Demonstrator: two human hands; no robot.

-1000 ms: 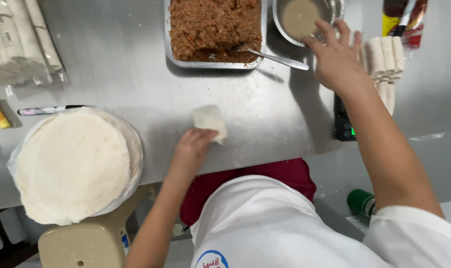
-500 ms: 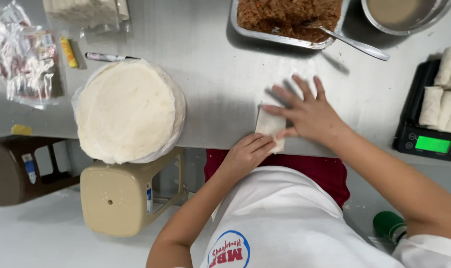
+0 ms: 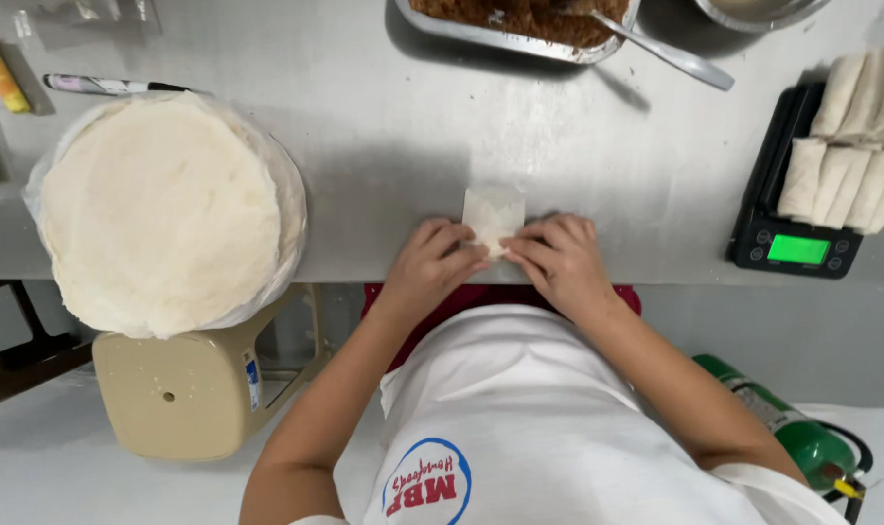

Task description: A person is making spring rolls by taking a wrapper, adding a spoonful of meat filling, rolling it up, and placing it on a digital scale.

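At the far left of the desk (image 3: 393, 146), near its back edge, lie a yellow tube (image 3: 0, 76) and a pen (image 3: 111, 86), well apart from the work. Next comes the wrapper stack (image 3: 160, 209), a round white pile in a thin plastic sheet. It hangs over the front edge of the desk, and a beige stool (image 3: 184, 389) stands under that part, so it seems placed there to support the pile and keep it close to the left hand (image 3: 427, 267).

In the middle, just beside the front edge, lies the roll (image 3: 493, 216), a small folded white wrapper. Both hands grasp its near side: the left hand pinches the left corner with bent fingers, the right hand (image 3: 559, 262) holds the right corner in the same way, and the fingertips almost meet. They hold it from both sides probably to keep the fold tight and even. The roll lies close to the body, so the arms stay short and steady.

Behind the roll the steel is bare up to the tray (image 3: 481, 39) of brown filling at the back edge, so there is good room to push the roll forward. A spoon (image 3: 671, 56) lies with its handle pointing out of the tray toward the right.

At the right, a black scale (image 3: 792, 243) with a green screen stands near the front edge, and finished rolls (image 3: 850, 136) lie side by side on it. Between the right hand and the scale there is free space. A green bottle (image 3: 782, 428) stands below the desk on the right.
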